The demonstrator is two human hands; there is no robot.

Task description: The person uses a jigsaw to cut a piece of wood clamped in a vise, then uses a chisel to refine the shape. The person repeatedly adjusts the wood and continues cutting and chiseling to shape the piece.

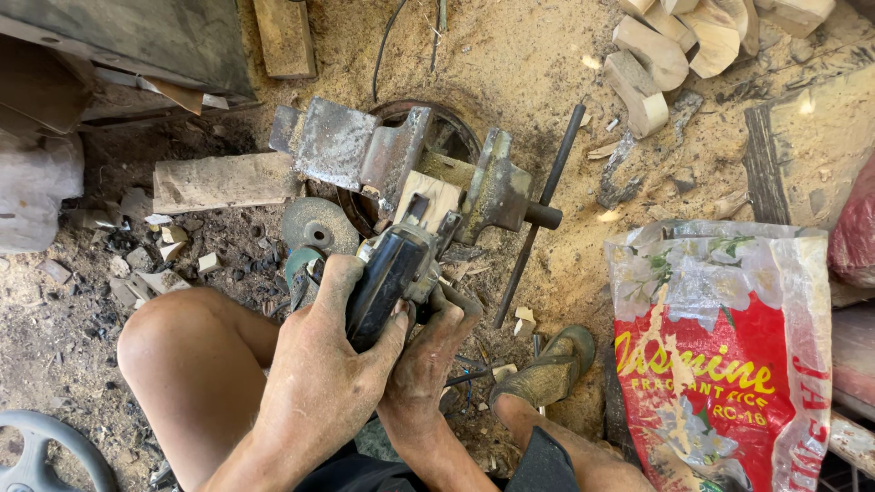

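A black power grinder (387, 273) points toward a pale wooden block (430, 196) clamped in a rusty metal bench vise (365, 150) on the sawdust floor. My left hand (319, 364) wraps around the grinder's dark body from the left. My right hand (428, 351) grips the same tool from below and to the right. The tool's front end sits right at the near face of the block. A round grey grinding disc (316, 226) lies flat just left of the tool. My bare knees frame the hands.
A red and white printed plastic sack (729, 355) stands at the right. Cut wooden blocks (670, 46) pile up at top right. A plank (219, 180) lies left of the vise, whose long handle rod (538, 214) slants right. My sandalled foot (547, 369) rests nearby.
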